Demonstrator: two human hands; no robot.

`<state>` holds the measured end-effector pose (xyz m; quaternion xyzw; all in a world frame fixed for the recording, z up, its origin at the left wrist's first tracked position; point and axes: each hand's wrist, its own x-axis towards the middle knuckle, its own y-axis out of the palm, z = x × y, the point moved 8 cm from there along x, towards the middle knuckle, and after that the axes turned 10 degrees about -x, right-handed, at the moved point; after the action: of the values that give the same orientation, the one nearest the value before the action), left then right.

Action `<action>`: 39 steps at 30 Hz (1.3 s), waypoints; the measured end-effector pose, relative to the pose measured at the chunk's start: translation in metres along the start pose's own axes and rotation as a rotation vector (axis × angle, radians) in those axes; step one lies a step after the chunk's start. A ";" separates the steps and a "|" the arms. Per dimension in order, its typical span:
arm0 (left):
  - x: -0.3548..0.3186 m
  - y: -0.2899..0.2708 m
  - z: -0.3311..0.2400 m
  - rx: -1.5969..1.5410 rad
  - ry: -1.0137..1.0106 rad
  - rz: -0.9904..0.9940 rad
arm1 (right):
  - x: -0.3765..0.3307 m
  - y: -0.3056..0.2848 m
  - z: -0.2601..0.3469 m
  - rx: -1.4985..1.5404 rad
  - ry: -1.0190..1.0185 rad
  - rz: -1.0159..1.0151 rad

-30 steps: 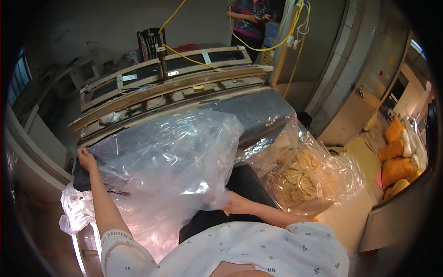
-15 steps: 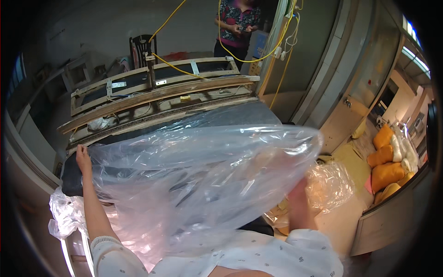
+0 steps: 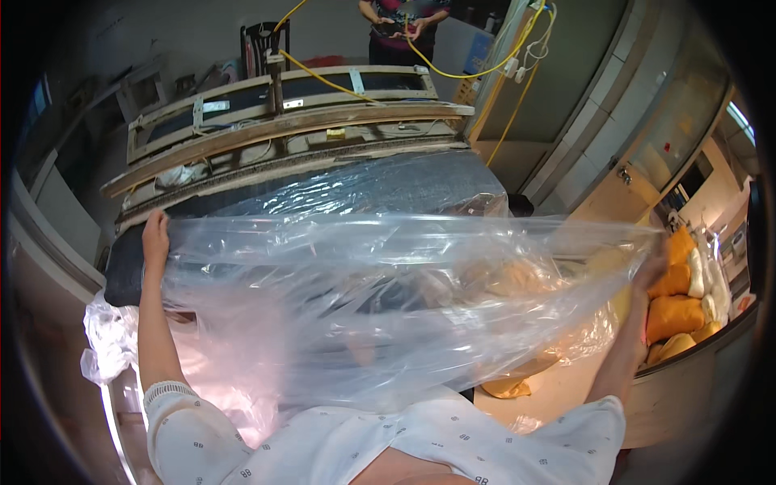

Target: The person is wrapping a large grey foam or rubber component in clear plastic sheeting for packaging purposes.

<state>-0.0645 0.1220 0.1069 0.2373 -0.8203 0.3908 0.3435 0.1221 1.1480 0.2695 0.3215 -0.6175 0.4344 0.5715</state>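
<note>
A large clear plastic sheet is stretched wide between my two hands. At its left edge, my left hand is closed on the plastic, above the end of a dark padded piece. Far out to the right, my right hand grips the sheet's other edge; it is somewhat blurred. The top edge runs nearly straight from hand to hand, and the lower folds hang toward my body. Under and behind the sheet lies a dark grey flat surface, partly seen through the plastic.
A wooden frame with metal brackets lies beyond the sheet. Yellow cables hang over it. Another person stands at the back. Orange cushions are piled at right, near a door. Crumpled plastic hangs at left.
My right hand has swung out and up to the right, pulling the sheet's edge taut. My left hand keeps its hold. The view has tilted slightly.
</note>
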 end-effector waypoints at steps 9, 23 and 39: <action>-0.029 -0.027 0.014 0.098 -0.325 -0.226 | 0.087 -0.016 0.289 0.525 -0.208 0.089; -0.085 -0.134 0.040 0.642 -0.362 -0.232 | -0.143 0.100 0.404 0.711 -0.379 0.851; -0.094 -0.142 0.045 0.697 -0.441 -0.248 | -0.216 0.114 0.410 0.749 -0.448 1.308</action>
<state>0.0735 0.0144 0.0834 0.5138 -0.6584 0.5401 0.1037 -0.1240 0.8031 0.0500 0.1440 -0.5943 0.7867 -0.0846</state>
